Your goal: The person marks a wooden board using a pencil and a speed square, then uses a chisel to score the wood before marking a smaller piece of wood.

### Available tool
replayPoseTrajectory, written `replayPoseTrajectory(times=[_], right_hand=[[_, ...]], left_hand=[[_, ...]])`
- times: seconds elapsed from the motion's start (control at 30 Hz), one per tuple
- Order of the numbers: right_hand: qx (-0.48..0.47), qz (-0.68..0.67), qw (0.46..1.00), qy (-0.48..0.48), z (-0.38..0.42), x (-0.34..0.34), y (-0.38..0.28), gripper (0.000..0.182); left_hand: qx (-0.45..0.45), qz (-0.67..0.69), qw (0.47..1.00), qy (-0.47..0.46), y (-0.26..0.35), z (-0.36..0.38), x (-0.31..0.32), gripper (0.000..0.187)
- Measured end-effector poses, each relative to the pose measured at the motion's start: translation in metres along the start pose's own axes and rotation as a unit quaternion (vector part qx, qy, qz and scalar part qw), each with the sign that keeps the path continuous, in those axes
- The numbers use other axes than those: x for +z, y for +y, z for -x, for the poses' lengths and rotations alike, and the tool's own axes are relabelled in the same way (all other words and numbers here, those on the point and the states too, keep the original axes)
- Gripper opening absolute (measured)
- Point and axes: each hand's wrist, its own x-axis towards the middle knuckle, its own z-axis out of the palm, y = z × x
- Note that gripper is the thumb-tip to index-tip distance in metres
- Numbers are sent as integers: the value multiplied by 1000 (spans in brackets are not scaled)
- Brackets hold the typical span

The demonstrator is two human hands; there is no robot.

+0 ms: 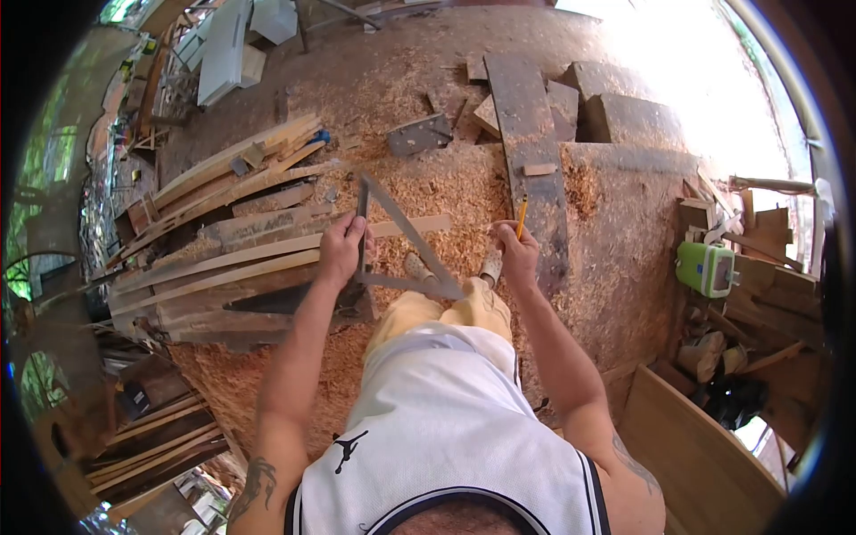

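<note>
My left hand [341,251] is closed around the dark edge of a triangular set square [412,234], holding it in front of my body. The square's grey arms form an open triangle that points right, with its tip over my trousers. A yellow pencil [522,216] stands upright from my right hand [517,256], pinched between thumb and fingers. Long pale wooden strips [241,270] lie to the left on a stack of boards, and the end of one strip passes behind the square.
Wood shavings [446,187] cover the ground around my feet. A long dark plank [526,125] lies ahead on the right, with a small wood block [539,169] on it. A green-and-white case [704,268] sits at the right among offcuts. More timber [160,437] is stacked lower left.
</note>
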Motion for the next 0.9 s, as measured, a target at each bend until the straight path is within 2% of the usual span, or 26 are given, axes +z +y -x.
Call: replayPoseTrajectory(times=[0.07, 0.13, 0.17, 0.27, 0.37, 0.47, 0.57, 0.63, 0.73, 0.83, 0.9], right_hand=[[4, 20, 1000, -1, -5, -6, 9, 17], [19, 11, 1000, -17, -5, -5, 18, 16], [27, 6, 999, -25, -4, -4, 23, 16], [29, 67, 997, -35, 1, 0, 39, 16], [37, 82, 995, -30, 2, 0, 64, 14], [45, 90, 995, -22, 8, 1, 74, 13], [77, 88, 993, -28, 6, 1, 93, 13], [91, 86, 991, -37, 4, 7, 98, 16], [235, 73, 966, -72, -4, 21, 78, 25], [384, -102, 916, -57, -16, 46, 64, 30], [393, -163, 901, -80, -28, 56, 79, 31]], left_hand=[[32, -159, 986, -31, 20, -11, -6, 26], [60, -331, 940, -54, 37, -27, -7, 27], [39, -372, 924, -78, 45, -34, -3, 29], [101, -464, 868, -147, 22, -70, 7, 30], [50, -483, 854, -188, 7, -94, 29, 30], [57, -495, 843, -201, -14, -109, 46, 30], [32, -463, 859, -215, -31, -117, 54, 30], [51, -457, 861, -218, -47, -123, 52, 31], [81, -473, 854, -202, -57, -121, 51, 30], [89, -479, 853, -188, -60, -114, 49, 29], [91, -480, 855, -176, -57, -110, 49, 29]])
